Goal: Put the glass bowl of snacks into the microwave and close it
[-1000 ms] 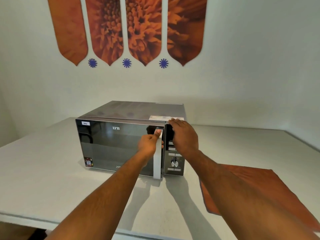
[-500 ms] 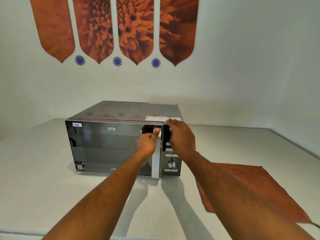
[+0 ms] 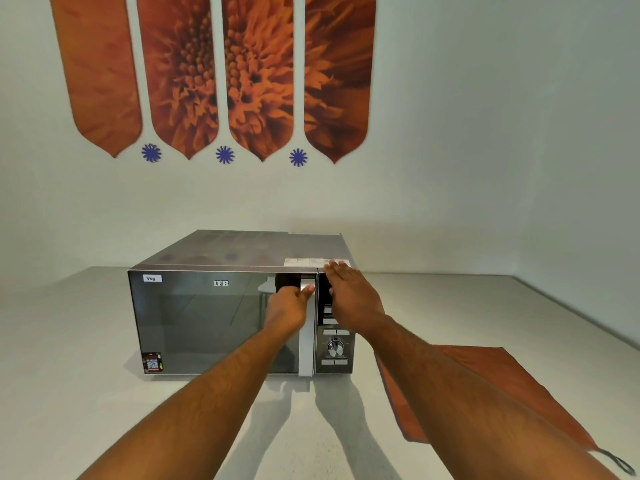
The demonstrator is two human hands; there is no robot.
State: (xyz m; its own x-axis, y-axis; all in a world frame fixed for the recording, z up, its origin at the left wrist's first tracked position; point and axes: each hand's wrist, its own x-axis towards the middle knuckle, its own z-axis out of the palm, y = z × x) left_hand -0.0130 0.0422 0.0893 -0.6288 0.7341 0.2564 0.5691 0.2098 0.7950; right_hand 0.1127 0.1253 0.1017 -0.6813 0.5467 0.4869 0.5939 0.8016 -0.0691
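A silver microwave (image 3: pixel 242 251) with a dark mirrored door (image 3: pixel 204 323) stands on the white table (image 3: pixel 69 341); the door lies flush with the front. My left hand (image 3: pixel 287 306) is curled around the vertical silver door handle (image 3: pixel 306 344) near its top. My right hand (image 3: pixel 349 296) rests flat, fingers together, against the control panel (image 3: pixel 334 348) and the microwave's top right front corner. No glass bowl of snacks is visible; the door glass only shows reflections.
An orange cloth (image 3: pixel 485 386) with a dark loop lies on the table right of the microwave, partly under my right forearm. Orange flower panels (image 3: pixel 214 71) hang on the wall behind. Walls meet in the corner at the right.
Both hands stay on the microwave in the same grip. The view has shifted a little, so the microwave sits slightly more to the left and lower in frame.
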